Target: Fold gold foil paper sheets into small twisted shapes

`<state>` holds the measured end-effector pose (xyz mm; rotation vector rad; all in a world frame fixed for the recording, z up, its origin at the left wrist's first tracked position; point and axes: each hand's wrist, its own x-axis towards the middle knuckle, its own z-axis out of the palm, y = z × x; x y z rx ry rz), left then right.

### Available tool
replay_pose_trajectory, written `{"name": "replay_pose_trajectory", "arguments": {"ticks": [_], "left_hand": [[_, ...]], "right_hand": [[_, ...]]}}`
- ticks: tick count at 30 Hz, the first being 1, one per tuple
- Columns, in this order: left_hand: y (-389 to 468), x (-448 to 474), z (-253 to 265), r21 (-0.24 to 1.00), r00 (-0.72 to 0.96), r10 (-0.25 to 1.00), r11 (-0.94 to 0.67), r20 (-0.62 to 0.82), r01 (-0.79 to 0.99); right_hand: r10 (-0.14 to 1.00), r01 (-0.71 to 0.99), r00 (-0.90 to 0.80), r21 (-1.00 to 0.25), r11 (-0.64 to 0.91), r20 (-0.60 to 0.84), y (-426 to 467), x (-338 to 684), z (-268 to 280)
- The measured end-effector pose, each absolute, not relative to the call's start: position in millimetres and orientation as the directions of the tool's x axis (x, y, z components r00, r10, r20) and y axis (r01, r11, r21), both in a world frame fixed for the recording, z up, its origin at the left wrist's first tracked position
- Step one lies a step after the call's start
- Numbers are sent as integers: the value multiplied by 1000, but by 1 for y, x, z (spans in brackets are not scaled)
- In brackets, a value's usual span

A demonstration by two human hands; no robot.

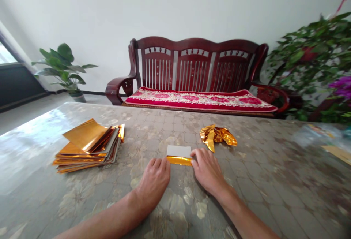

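Note:
A small sheet of gold foil paper (pixel 178 152) lies on the table between my hands, its pale grey back facing up and its near edge folded over to show a shiny gold strip. My left hand (pixel 155 175) is closed at the left end of that strip, fingers curled. At the right end, my right hand (pixel 207 169) pinches the sheet's edge between thumb and fingers. Behind my right hand sits some crumpled gold foil (pixel 218 135). To the left rests an uneven stack of gold foil paper (pixel 86 147), some sheets showing grey backs.
The table (pixel 153 129) has a grey floral cover. A clear plastic bag (pixel 315 134) lies at its right side. Beyond the table stands a dark red wooden bench (pixel 196 68) with a red patterned cushion (pixel 200 100). Potted plants flank it, one at left (pixel 65 67).

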<state>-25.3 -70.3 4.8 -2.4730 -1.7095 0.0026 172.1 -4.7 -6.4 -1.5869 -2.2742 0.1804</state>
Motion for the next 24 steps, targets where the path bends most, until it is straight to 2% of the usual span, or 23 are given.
{"name": "replay_pose_trajectory", "arguments": {"ticks": [3, 7, 10, 16, 20, 24], "left_hand": [[-71, -30, 2, -88, 352, 931, -344, 97, 935], [-63, -38, 4, 11, 330, 936, -334, 122, 943], [-54, -40, 7, 72, 296, 939, -312, 174, 947], [-44, -38, 0, 107, 251, 938, -282, 239, 953], [-43, -40, -9, 212, 299, 917, -358, 264, 909], [-43, -40, -8, 307, 294, 925, -361, 242, 881]], "right_hand": [[921, 853, -318, -356, 381, 225, -4, 175, -7], [912, 823, -326, -400, 403, 248, -5, 175, -7], [903, 813, -331, -402, 421, 276, -7, 173, -6], [870, 783, -374, -394, 482, 321, -14, 169, 0], [834, 744, -427, -390, 543, 348, -18, 168, 3], [797, 693, -488, -398, 602, 356, -20, 169, 5]]}}
